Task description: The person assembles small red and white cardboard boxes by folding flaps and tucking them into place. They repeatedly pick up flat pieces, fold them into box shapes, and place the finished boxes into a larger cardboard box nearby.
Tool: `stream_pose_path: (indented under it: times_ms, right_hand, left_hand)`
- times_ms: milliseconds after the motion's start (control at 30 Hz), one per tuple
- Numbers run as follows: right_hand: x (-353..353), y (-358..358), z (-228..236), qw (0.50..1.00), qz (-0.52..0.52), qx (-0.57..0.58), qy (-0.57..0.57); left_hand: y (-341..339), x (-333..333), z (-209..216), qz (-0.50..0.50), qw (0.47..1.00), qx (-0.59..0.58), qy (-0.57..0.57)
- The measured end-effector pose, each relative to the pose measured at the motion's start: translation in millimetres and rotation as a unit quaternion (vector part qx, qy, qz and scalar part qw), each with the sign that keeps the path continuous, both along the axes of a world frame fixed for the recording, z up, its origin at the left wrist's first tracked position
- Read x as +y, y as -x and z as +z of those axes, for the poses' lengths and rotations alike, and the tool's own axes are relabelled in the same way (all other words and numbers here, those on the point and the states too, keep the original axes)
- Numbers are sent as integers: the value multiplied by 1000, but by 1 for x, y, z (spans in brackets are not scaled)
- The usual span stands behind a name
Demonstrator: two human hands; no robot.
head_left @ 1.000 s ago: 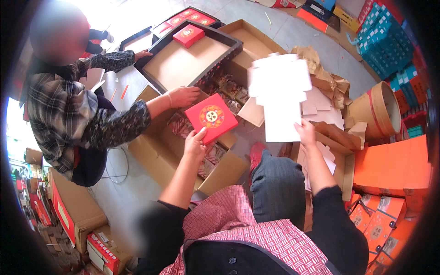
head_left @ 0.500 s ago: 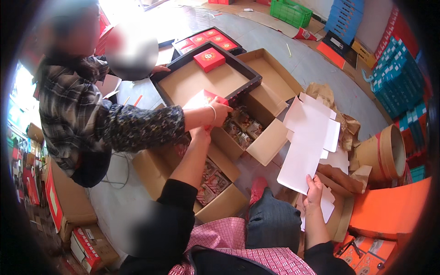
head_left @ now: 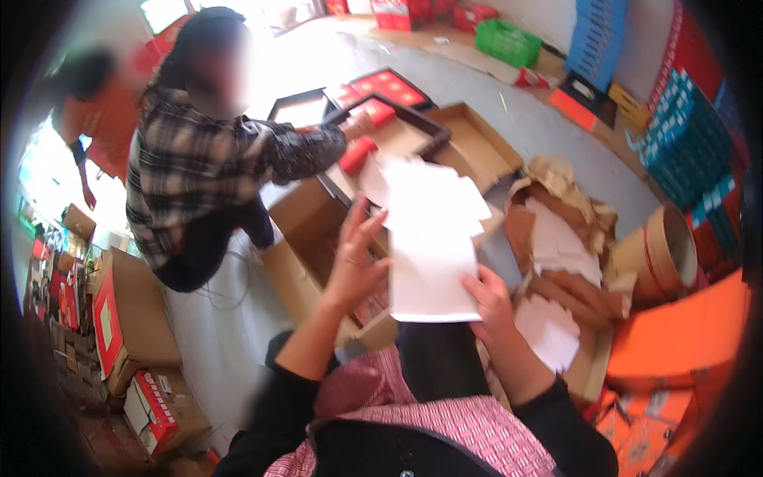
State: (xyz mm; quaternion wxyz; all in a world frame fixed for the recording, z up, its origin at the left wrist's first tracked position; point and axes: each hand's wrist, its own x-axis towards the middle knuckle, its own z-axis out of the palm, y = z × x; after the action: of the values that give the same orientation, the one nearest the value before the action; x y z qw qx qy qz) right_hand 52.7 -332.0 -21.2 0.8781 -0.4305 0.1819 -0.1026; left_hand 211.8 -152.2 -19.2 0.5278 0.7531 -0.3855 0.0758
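A flat white cardboard box blank (head_left: 433,266) with cut tabs is held up in front of me. My right hand (head_left: 489,302) grips its lower right edge, thumb on top. Beside its left edge, my left hand (head_left: 356,258) has its fingers spread and nothing in it. Beyond the blank, a co-worker in a plaid shirt reaches over a black-rimmed tray (head_left: 433,143), a hand next to a red box (head_left: 381,113). Another red item (head_left: 358,156) lies nearer to me, partly covered by the blank. The blank also hides much of the open carton (head_left: 298,219) below.
More white blanks (head_left: 548,330) lie in an open carton at right, near crumpled brown paper (head_left: 556,187) and a round tan drum (head_left: 656,250). Orange boxes (head_left: 675,338) and teal stacks (head_left: 687,139) line the right side. A second person (head_left: 103,131) stands far left.
My right hand has brought the white blank left, to the middle. My left hand has drawn back from the co-worker's hand and spread its fingers. The co-worker has shifted farther away.
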Motion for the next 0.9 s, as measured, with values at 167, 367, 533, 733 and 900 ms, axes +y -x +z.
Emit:
stream_pose_path:
  times_ms: [167, 367, 533, 733, 900]
  right_hand:
    - [43, 51, 18, 990, 133, -38, -22]
    - [47, 91, 35, 753, -71, -173, 630]
    - [77, 94, 33, 537, 135, -297, 778]
    - [82, 84, 8, 491, 308, -287, 763]
    - [90, 64, -5, 633, 344, -230, 654]
  left_hand:
    - [73, 75, 50, 164, 934, -288, -137]
    - [153, 142, 28, 193, 927, -274, -166]
    - [219, 179, -8, 98, 977, -142, -122]
    - [246, 186, -23, 60, 997, 15, -46]
    - [236, 182, -24, 157, 955, 228, -110]
